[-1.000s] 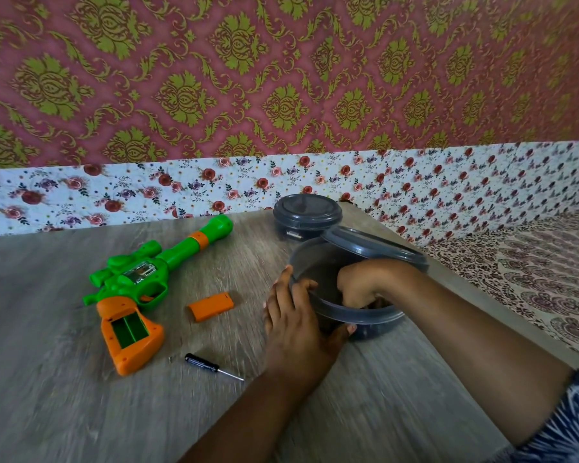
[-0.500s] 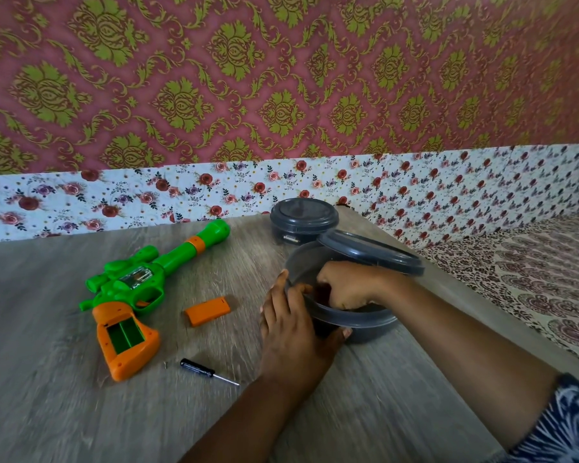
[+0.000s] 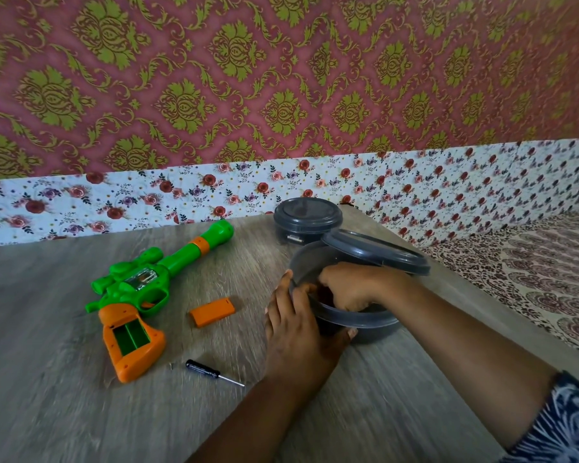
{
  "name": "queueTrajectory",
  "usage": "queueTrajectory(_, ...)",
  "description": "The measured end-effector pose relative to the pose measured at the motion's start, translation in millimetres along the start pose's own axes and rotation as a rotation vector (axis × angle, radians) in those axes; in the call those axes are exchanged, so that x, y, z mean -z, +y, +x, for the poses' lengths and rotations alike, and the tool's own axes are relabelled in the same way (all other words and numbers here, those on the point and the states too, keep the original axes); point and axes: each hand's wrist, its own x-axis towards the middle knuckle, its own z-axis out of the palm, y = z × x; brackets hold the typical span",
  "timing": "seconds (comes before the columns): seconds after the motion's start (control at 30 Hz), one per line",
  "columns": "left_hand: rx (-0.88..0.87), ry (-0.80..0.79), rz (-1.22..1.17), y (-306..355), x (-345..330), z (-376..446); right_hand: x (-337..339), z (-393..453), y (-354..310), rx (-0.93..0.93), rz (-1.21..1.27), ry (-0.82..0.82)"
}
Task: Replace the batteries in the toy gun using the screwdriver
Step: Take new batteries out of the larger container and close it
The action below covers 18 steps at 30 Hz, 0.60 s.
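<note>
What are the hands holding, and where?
Left hand grips the open tub by its near wall. Right hand reaches inside; its hold cannot be told.

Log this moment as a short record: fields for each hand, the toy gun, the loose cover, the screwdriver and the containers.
left hand: grips the near side of the open container
right hand: reaches inside that container, fingers curled; what it holds is hidden
toy gun: lies flat on the table, battery bay in the orange grip open and empty
battery cover: loose on the table, right of the gun
screwdriver: lies on the table, untouched
lid: rests tilted on the open container's far rim
second container: closed, behind the first
</note>
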Motion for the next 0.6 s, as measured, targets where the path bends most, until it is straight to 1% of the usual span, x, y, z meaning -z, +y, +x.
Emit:
queueTrajectory(0.1,-0.004,-0.002,0.005,-1,-1,0,-2,1,2,0.010,-0.012,0.059)
queueTrajectory(0.23,-0.003,-0.005,-0.010,0,1,-1,-6,0,1,0.036,-0.028,0.184)
queueTrajectory(0.37,-0.002,-0.019,-0.010,0,2,-2,-6,-2,-1,0.034,-0.032,0.228)
queueTrajectory(0.6,0.013,-0.037,0.005,1,3,-1,-4,-9,11,0.002,0.311,0.270)
